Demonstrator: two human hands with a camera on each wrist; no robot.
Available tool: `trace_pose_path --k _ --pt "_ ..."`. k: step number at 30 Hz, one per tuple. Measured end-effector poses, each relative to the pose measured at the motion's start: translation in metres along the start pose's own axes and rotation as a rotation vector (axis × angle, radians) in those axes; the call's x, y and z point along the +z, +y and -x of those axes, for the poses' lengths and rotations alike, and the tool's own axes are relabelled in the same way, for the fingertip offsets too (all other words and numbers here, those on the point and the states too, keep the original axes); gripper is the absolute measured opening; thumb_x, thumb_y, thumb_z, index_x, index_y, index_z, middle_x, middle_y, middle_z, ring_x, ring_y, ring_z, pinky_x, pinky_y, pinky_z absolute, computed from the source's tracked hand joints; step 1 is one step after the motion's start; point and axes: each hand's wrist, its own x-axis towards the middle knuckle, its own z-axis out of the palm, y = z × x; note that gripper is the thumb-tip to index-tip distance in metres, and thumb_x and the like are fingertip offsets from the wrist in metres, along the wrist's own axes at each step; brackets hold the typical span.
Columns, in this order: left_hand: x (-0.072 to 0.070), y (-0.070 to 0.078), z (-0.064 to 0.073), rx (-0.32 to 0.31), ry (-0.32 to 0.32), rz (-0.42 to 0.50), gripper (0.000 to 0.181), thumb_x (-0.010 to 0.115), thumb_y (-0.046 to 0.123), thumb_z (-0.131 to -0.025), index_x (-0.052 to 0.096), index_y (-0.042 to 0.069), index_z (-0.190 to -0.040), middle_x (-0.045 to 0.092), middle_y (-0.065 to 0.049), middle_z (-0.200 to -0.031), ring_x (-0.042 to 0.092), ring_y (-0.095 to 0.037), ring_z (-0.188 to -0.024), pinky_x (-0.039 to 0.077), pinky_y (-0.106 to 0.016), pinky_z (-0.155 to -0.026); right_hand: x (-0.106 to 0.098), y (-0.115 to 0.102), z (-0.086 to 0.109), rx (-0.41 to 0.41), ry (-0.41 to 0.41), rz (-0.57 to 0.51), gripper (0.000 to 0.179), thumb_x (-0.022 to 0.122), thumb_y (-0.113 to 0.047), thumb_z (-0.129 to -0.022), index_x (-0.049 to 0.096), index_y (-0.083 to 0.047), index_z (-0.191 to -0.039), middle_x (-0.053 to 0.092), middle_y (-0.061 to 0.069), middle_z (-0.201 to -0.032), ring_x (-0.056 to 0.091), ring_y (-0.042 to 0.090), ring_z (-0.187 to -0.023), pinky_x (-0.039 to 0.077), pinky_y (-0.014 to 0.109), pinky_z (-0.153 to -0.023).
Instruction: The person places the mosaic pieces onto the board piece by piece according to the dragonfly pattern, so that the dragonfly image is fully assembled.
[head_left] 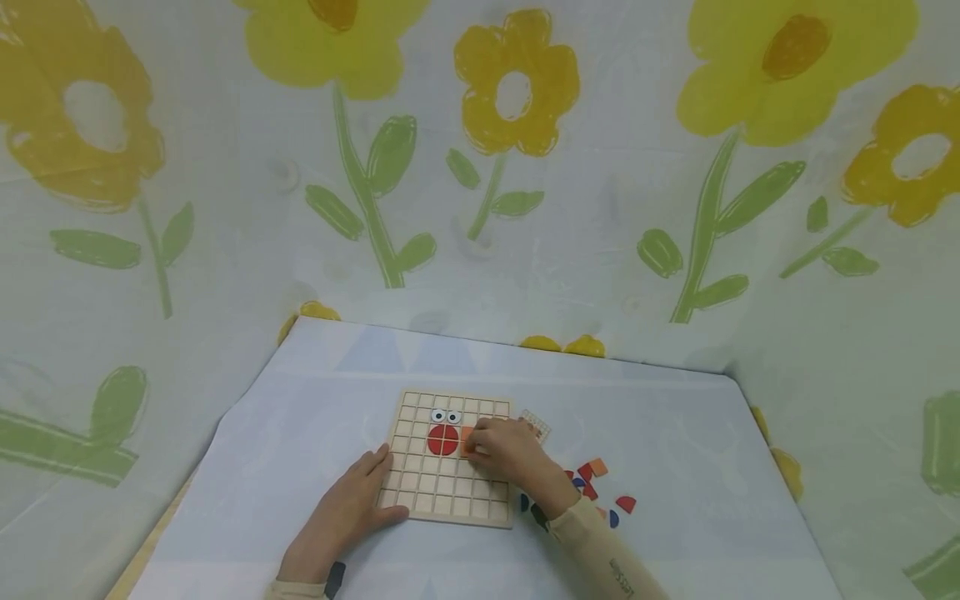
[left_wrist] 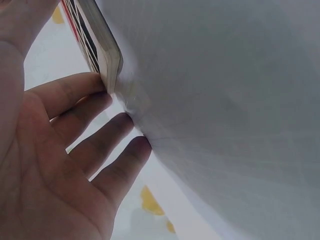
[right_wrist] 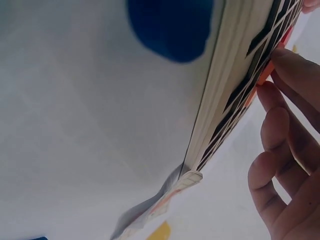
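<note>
Five big flower heads (head_left: 558,79) bloomed across the upper part of the pale walls (head_left: 585,250), and below them a whitish cloth (head_left: 697,450) covered the table. On it, toward the near side, lay one wooden grid board (head_left: 427,503). I counted two round-eye tiles (head_left: 438,416) set in it side by side, and just below them four red quarter pieces (head_left: 437,447) forming a disc. Right of the disc showed orange, at least one orange piece (head_left: 466,434); the fingers hid whether there was a second. One small grid card (head_left: 537,422) lay just beyond the board's right edge. About ten loose pieces (head_left: 626,504) in red, blue, orange and dark green were scattered to the right, some partly behind the forearm, so my count was rough.

The left hand (head_left: 348,504) was open, its fingers extended against the board's left edge and its thumb near the front-left corner. The right hand (head_left: 512,450) pinched the orange piece between thumb and forefinger at the board, the other fingers loosely bent.

Cloth stretched widely to the board's left and between its far edge and the back wall; on the right, the loose pieces took up the near ground, with more cloth beyond them.
</note>
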Motion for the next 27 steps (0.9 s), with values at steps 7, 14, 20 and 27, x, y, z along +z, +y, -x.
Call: trace_pose_path --k 7,14,20,27 --pt "-0.0003 0.0005 0.0002 -0.006 0.001 -0.01 0.098 0.082 0.052 -0.079 0.044 -0.002 -0.151 0.035 -0.015 -0.162 0.033 -0.04 -0.146 0.032 -0.052 -0.12 0.0014 -0.0006 -0.0008 0.003 0.004 -0.025 0.012 0.081 -0.034 -0.088 0.081 -0.025 -0.096 0.069 -0.011 -0.093 0.06 0.004 -0.077 0.053 0.02 -0.069" --pt "0.0003 0.0003 0.0012 -0.002 0.011 -0.011 0.097 0.083 0.051 -0.079 0.044 -0.003 -0.15 0.035 -0.015 -0.161 0.034 -0.04 -0.146 0.033 -0.052 -0.12 0.0018 -0.0021 0.0003 -0.019 0.011 -0.037 0.012 0.081 -0.031 -0.089 0.082 -0.022 -0.097 0.069 -0.01 -0.093 0.06 0.003 -0.076 0.053 0.017 -0.068" --pt "0.0012 -0.001 0.001 -0.007 0.011 -0.011 0.098 0.082 0.052 -0.079 0.044 -0.002 -0.151 0.035 -0.015 -0.161 0.034 -0.04 -0.146 0.032 -0.052 -0.12 0.0025 -0.0029 0.0002 -0.042 0.033 -0.018 0.013 0.08 -0.031 -0.089 0.082 -0.023 -0.099 0.069 -0.009 -0.095 0.06 0.003 -0.076 0.053 0.016 -0.067" --pt "0.0009 0.0 0.0005 -0.024 0.008 0.025 0.099 0.082 0.053 -0.078 0.043 -0.001 -0.151 0.034 -0.014 -0.162 0.032 -0.04 -0.147 0.03 -0.052 -0.121 0.0058 -0.0011 0.0031 -0.067 0.068 -0.015 0.012 0.078 -0.031 -0.091 0.08 -0.023 -0.1 0.069 -0.007 -0.098 0.061 0.004 -0.074 0.053 0.016 -0.064"
